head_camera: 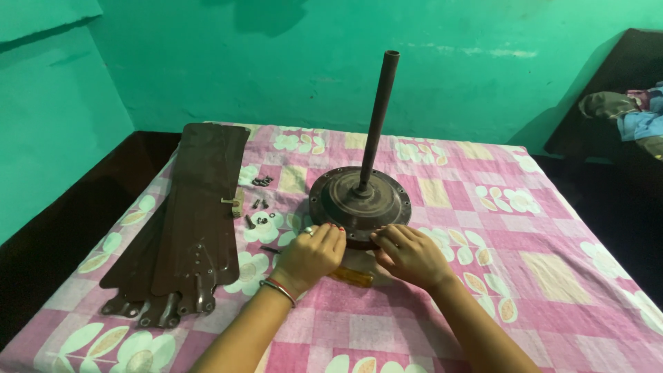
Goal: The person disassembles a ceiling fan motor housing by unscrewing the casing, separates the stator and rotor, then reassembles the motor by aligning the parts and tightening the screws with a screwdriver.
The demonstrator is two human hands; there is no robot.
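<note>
Both hands (359,254) on fan motor (359,200); blades (186,221), screws (261,181) left.

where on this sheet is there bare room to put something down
Free: the sheet right of the fan motor, and the near edge between the forearms. Crowded: left side, with stacked blades and loose screws; both hands press the motor's front.

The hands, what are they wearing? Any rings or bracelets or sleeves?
Both forearms are bare, with no sleeves in view. The left hand has a silvery ring on one finger, painted reddish nails, and thin bangles at the wrist, one silvery and one reddish. The right hand shows no ring or bracelet.
</note>
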